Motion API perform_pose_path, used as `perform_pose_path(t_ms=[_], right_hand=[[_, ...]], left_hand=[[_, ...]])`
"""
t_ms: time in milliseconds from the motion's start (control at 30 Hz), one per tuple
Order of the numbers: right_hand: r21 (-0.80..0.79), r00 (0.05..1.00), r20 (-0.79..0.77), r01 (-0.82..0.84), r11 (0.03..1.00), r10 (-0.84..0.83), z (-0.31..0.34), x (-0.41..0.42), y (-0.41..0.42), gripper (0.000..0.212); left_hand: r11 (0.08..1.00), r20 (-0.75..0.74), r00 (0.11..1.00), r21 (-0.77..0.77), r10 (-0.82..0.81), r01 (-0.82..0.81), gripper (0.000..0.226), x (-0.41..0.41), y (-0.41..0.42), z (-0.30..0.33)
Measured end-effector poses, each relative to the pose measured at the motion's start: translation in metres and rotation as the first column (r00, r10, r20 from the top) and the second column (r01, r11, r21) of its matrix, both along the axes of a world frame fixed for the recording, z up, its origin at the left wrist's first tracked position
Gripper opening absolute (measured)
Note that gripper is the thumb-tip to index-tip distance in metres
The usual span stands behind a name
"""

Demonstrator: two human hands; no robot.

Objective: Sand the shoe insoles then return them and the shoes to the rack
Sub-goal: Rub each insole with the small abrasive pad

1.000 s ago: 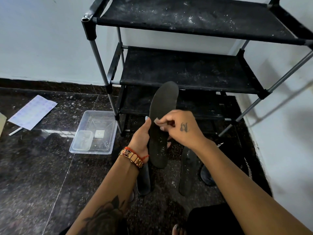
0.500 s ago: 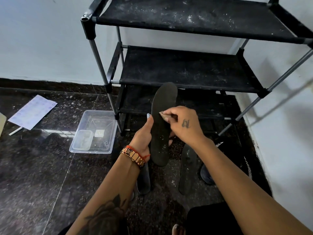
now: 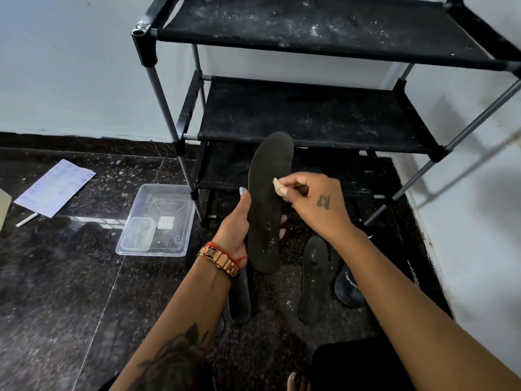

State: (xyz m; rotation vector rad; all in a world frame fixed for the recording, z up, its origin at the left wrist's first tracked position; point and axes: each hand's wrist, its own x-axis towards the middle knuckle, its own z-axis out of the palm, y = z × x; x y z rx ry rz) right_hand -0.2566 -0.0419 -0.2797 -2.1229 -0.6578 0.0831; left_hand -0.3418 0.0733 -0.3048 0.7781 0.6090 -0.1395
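**A hand rubs a dark insole by the shoe rack**

The left hand (image 3: 235, 232) grips a black insole (image 3: 267, 204) around its lower half, with the thumb up along the left edge and the fingers curled behind. The insole stands almost upright. Its long way runs up and down, and its wide round toe end points up toward the rack. It is flat and thin, with a soft, dull face and a few pale specks near the bottom.

The right hand (image 3: 313, 201) pinches a small tan piece of sandpaper (image 3: 277, 186) between thumb and fingertips. The piece touches the right edge of the insole, near the middle.

Two more insoles lie flat on the floor (image 3: 56, 292). One (image 3: 313, 280) is just right of the held one, with its long way pointing away from the person. The other (image 3: 239, 300) is partly hidden under the left wrist. One dark shoe (image 3: 348, 286) sits beside the right forearm.

The floor is dark, shiny, speckled stone. The rack (image 3: 310, 119) has grey metal poles and three black cloth shelves dusted with white. Left of it sits one clear plastic tub (image 3: 180, 218) with a smaller box inside. Farther left lies one pale sheet of paper (image 3: 55, 187).
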Motion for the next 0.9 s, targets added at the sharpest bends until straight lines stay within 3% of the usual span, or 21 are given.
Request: perform_pose_path(t_ms=[133, 200, 267, 333, 400, 500, 600, 667, 800, 900], right_hand=[[-0.153, 0.987, 0.158, -0.017, 0.988, 0.041, -0.008, -0.007, 0.011, 0.015], [-0.201, 0.989, 0.121, -0.058, 0.978, 0.084, -0.004, -0.008, 0.013, 0.017], [-0.214, 0.989, -0.021, -0.149, 0.965, 0.148, 0.004, -0.006, 0.010, 0.016], [-0.152, 0.956, -0.217, -0.231, 0.961, 0.195, 0.014, -0.002, 0.002, 0.015], [-0.021, 0.920, -0.362, -0.171, 0.985, 0.152, 0.021, 0.002, -0.004, 0.014], [0.156, 0.895, -0.445, 0.026, 0.987, 0.047, 0.021, 0.009, -0.007, 0.017], [0.174, 0.877, -0.480, 0.052, 0.983, 0.039, 0.015, 0.006, -0.003, 0.013], [0.150, 0.872, -0.485, 0.017, 0.989, 0.058, 0.011, 0.000, 0.000, 0.011], [0.023, 0.946, -0.318, -0.059, 0.998, 0.063, 0.006, -0.007, 0.007, 0.013], [-0.086, 0.943, -0.308, -0.161, 0.983, 0.127, 0.008, -0.007, 0.007, 0.011]], left_hand=[[0.999, 0.009, 1.000, 0.046, -0.024, 0.023, 0.062, -0.001, -0.002, -0.002], [0.999, 0.005, 1.000, 0.038, -0.008, 0.008, 0.060, -0.002, 0.000, -0.003], [1.000, 0.004, 1.000, 0.028, -0.004, 0.004, 0.060, -0.002, 0.001, -0.003], [1.000, -0.001, 1.000, 0.023, -0.004, 0.004, 0.062, -0.001, 0.001, -0.001], [1.000, -0.002, 1.000, 0.015, 0.009, -0.009, 0.063, 0.000, 0.000, 0.000], [1.000, -0.012, 1.000, 0.016, 0.026, -0.026, 0.061, 0.001, -0.001, 0.001], [0.999, -0.007, 1.000, 0.026, 0.024, -0.024, 0.060, 0.001, -0.001, 0.001], [0.999, 0.004, 1.000, 0.044, 0.008, -0.008, 0.061, 0.000, -0.001, 0.001], [0.998, -0.005, 1.000, 0.064, 0.002, -0.001, 0.058, -0.002, -0.001, 0.001], [0.998, -0.027, 1.000, 0.059, 0.015, -0.013, 0.058, -0.002, -0.001, 0.002]])
